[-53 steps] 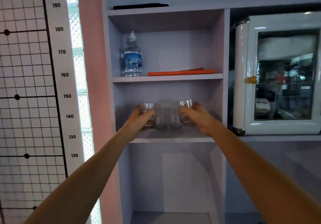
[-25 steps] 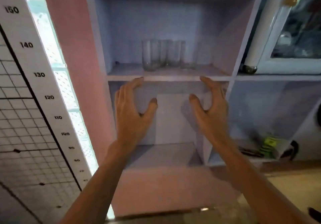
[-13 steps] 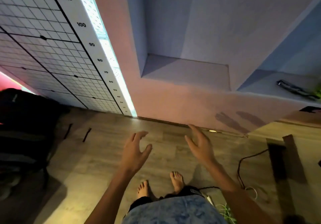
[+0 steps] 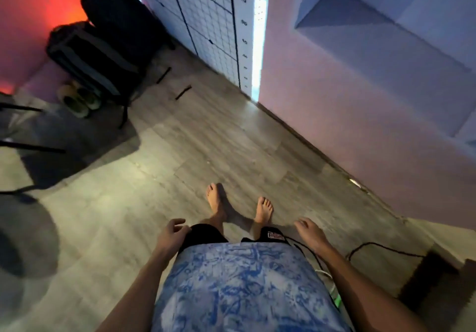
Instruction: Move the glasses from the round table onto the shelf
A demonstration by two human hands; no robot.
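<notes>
No glasses and no round table top are in view; I am looking down at the wooden floor. My left hand (image 4: 171, 233) hangs beside my left hip, fingers loosely apart, holding nothing. My right hand (image 4: 310, 231) hangs beside my right hip, also loose and holding nothing. The bottom of the lilac shelf unit (image 4: 373, 55) fills the upper right, only its lowest compartment showing. My bare feet (image 4: 239, 206) stand on the floor in front of it.
Two black bags (image 4: 108, 37) and a pair of shoes (image 4: 77, 98) sit at the upper left by the height chart (image 4: 219, 27). Thin black legs (image 4: 28, 146) and a round shadow show at the left edge. A black cable (image 4: 381, 248) runs along the floor at right.
My hands let go of the glasses on the middle shelf, drew back and dropped to my sides. My view swung down and to the left, from the shelf to the floor.
</notes>
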